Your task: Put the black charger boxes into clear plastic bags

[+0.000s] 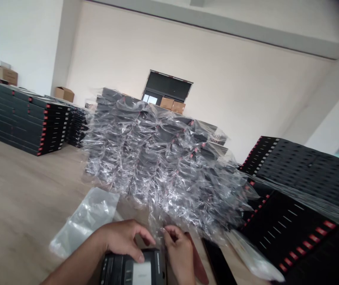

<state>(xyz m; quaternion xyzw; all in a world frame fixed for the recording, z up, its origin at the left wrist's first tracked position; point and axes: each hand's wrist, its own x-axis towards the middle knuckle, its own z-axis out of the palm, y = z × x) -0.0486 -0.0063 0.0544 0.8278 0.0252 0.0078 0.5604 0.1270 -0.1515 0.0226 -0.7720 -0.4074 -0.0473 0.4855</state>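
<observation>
At the bottom centre lies a black box-like thing point(141, 273) with a white panel on its top, partly cut off by the frame edge. My left hand point(123, 239) rests over its far left part, thumb on the top and fingers apart. Just right of it, my right hand point(179, 253) has thumb and forefinger curled together in a pinch beside the clear plastic wrap. What they hold, if anything, cannot be made out. A flat clear plastic bag point(88, 221) lies to the left of my left hand.
Plastic-wrapped dark boxes point(157, 154) form a high stack straight ahead. More black boxes with red marks point(294, 229) stand close on the right, and others point(27, 118) at the left. A dark phone-like slab point(218, 261), a reddish-brown flat piece point(199, 261) and clear bags point(255, 257) lie rightward.
</observation>
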